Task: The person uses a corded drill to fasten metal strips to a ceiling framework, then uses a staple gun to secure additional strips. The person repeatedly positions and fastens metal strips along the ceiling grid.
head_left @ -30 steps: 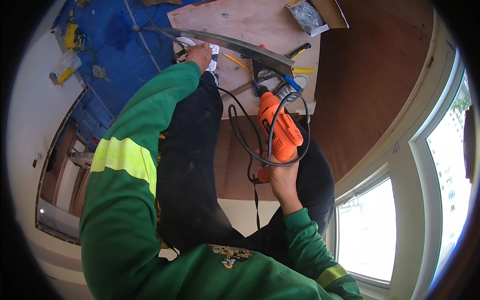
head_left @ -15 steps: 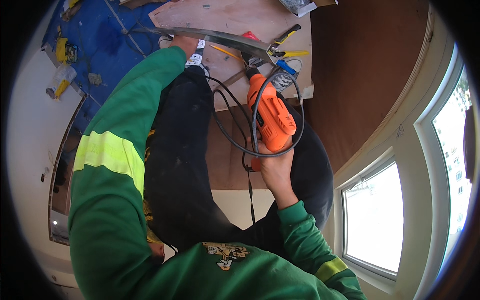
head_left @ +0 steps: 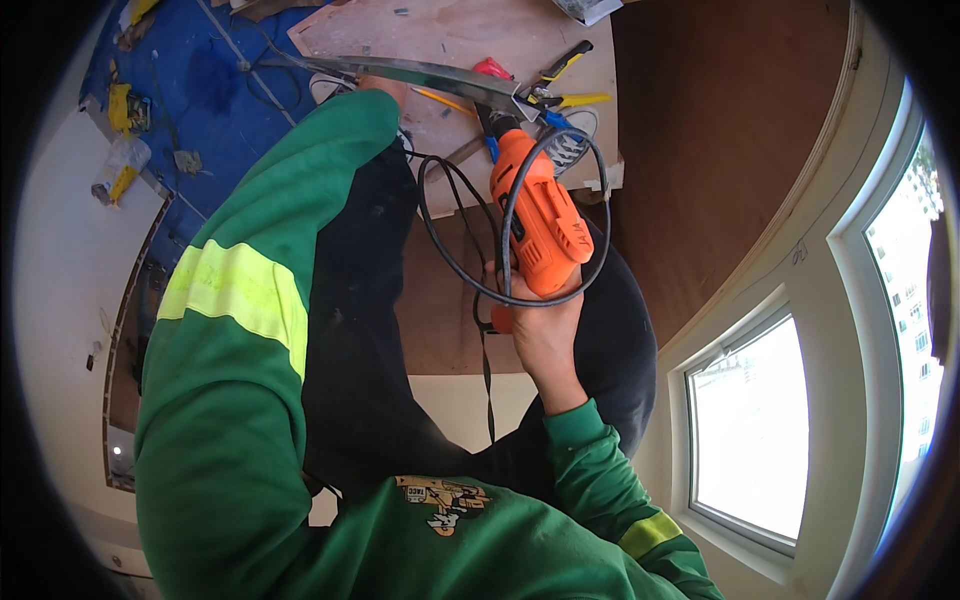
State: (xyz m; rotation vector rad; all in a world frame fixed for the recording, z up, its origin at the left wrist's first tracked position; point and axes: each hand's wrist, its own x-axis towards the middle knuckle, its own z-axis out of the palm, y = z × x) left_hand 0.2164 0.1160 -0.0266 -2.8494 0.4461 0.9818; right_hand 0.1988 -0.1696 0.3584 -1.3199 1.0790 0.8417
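Note:
A long grey metal profile runs across the top of the view, raised over my feet. At its left part my left hand grips it, with the fingers mostly hidden by the profile and the sleeve. My right hand is wrapped round the handle of an orange power drill. The drill points away from me, its dark chuck close to the profile's right end; whether the bit touches it I cannot tell. A black power cord loops round the drill and hangs between my legs.
Yellow-and-black cutting tools, a yellow pencil and a red item lie on the pinkish board beyond the profile. Blue sheeting with scraps is at left. A window stands at right.
My left forearm and sleeve have shifted slightly right, covering more of the left hand. The drill has moved a little left and up in view, still held near the profile's right end.

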